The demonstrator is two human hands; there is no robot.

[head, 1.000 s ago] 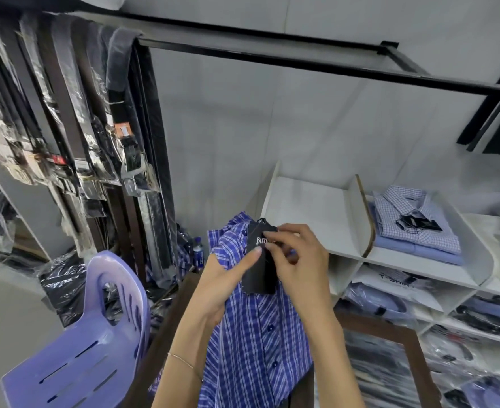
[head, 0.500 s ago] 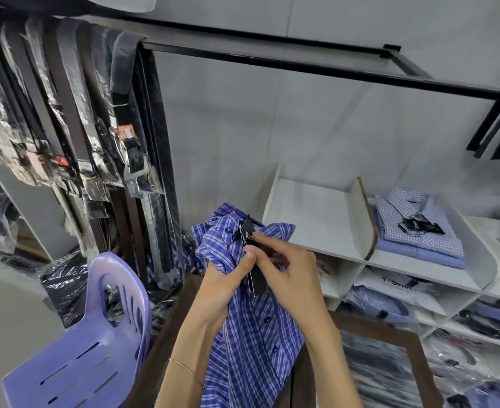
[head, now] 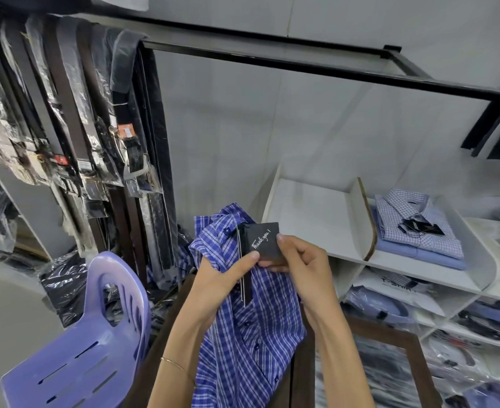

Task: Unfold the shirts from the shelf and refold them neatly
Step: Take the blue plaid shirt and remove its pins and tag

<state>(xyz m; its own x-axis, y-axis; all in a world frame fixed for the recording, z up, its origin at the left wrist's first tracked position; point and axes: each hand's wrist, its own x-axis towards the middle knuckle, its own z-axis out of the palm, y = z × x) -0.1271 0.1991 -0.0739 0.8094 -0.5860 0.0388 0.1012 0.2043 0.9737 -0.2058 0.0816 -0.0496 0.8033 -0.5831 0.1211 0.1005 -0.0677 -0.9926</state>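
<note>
- Blue plaid shirt [head: 242,334] held up in front of the body, collar high, tails hanging down between the forearms; well clear of the white shelf [head: 310,219] to the right.
- Left hand [head: 222,278] curled round a bunch of cloth just under the collar, thumb tip pressing the lower left corner of the black hang tag [head: 262,240].
- Right hand [head: 301,266] pinches the tag's right edge — fingers bent, nothing else in it.
- Risk: tag string, if pulled hard, may snag or tear at the button placket.
- Risk: only one hand carries the shirt's weight; a loosened left grip lets it slide toward the purple chair [head: 81,348] or the floor.
- Versus half a second earlier: tag has turned from edge-on to face-on — white "Thank you!" script now readable; collar sits slightly flatter.
- Folded check shirts [head: 416,228] on the shelf unchanged.
</note>
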